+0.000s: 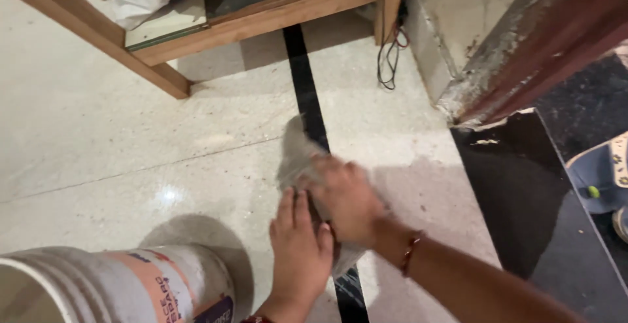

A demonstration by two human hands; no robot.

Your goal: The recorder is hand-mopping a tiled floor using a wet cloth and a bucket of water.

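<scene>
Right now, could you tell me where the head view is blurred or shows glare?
Head view: the right hand and the grey cloth are smeared by motion blur; the left hand is sharper; a small bright glare spot sits on the floor above the bucket, which casts a shadow.

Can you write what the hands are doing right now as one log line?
left hand: flat on grey cloth | right hand: pressing cloth on floor | bucket: beside left hand
</scene>
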